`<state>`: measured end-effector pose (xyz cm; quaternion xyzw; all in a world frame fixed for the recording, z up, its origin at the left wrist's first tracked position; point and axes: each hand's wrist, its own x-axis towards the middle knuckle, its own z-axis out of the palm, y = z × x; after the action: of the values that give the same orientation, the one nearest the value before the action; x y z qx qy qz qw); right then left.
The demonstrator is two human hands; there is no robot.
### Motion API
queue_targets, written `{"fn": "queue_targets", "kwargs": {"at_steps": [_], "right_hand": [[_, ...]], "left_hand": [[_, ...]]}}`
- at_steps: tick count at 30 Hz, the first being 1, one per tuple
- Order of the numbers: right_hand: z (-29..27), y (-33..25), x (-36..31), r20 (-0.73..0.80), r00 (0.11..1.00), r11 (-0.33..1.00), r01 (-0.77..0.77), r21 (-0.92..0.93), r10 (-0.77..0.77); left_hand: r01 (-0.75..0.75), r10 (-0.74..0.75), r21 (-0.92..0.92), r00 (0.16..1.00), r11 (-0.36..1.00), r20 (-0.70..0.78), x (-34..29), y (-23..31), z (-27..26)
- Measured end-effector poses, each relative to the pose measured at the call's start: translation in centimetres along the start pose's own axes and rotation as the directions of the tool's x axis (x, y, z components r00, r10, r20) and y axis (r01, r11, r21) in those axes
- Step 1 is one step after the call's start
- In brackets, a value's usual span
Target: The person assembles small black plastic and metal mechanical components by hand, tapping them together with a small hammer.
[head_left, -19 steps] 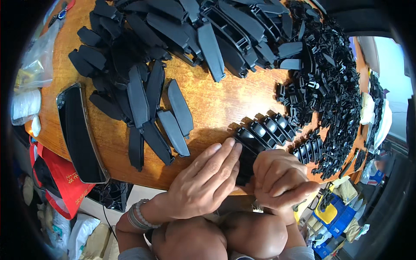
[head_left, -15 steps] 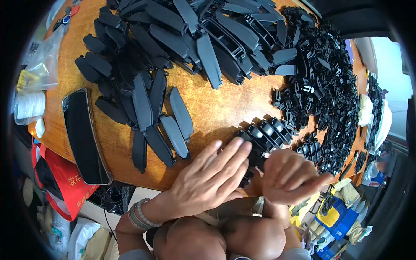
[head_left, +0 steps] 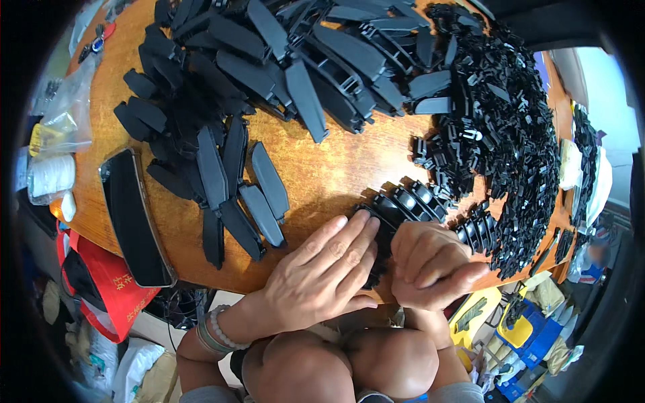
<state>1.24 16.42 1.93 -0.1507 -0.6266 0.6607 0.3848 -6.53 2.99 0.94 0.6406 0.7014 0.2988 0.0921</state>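
At the table's near edge, my left hand (head_left: 326, 265) lies stretched out, its straight fingers against a dark black plastic part (head_left: 383, 235) that it mostly covers. Just to the right, my right hand (head_left: 430, 265) is curled into a fist with the thumb pointing right. Whatever it may hold is hidden by the fingers. Beyond the two hands stands a row of glossy curved black pieces (head_left: 411, 201). A second row of similar curved pieces (head_left: 478, 232) sits to the right of my right fist.
Long black plastic covers (head_left: 306, 94) are heaped across the far left and middle of the wooden table (head_left: 322, 171). Small black clips (head_left: 510, 148) form a big pile at right. A phone (head_left: 136, 218) lies at left, near a clear plastic bag (head_left: 72, 111) and a red bag (head_left: 111, 289).
My right fist has moved left, closer to the left hand. My left hand stays flat over the black part, fingers slightly lower. The whole view has shifted slightly.
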Motion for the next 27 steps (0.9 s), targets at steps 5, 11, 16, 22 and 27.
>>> {"fn": "queue_targets", "kwargs": {"at_steps": [5, 11, 16, 22, 27], "right_hand": [[-2.4, -0.2, 1.4, -0.137, 0.989, 0.940, 0.090, 0.328, -0.046], [-2.3, 0.6, 0.9, -0.163, 0.986, 0.931, 0.076, 0.356, -0.018], [-2.3, 0.6, 1.2, -0.052, 0.999, 0.944, 0.025, 0.330, -0.008], [-2.3, 0.3, 1.5, 0.015, 1.000, 0.982, -0.024, 0.186, 0.022], [-1.7, 0.3, 0.7, 0.037, 0.997, 0.995, 0.068, -0.076, -0.065]], "left_hand": [[-0.010, 0.002, -0.150, 0.998, 0.989, -0.055, 1.3, -0.6, 0.2], [0.020, -0.024, -0.194, 1.000, 0.981, -0.020, 1.5, -0.6, 1.2], [0.025, -0.052, -0.293, 0.995, 0.956, -0.082, 1.7, -1.0, 1.2], [0.033, -0.063, -0.325, 0.995, 0.945, -0.082, 2.0, -1.2, 1.2], [0.044, -0.073, -0.320, 0.994, 0.946, -0.079, 2.1, -0.8, 1.1]]}}
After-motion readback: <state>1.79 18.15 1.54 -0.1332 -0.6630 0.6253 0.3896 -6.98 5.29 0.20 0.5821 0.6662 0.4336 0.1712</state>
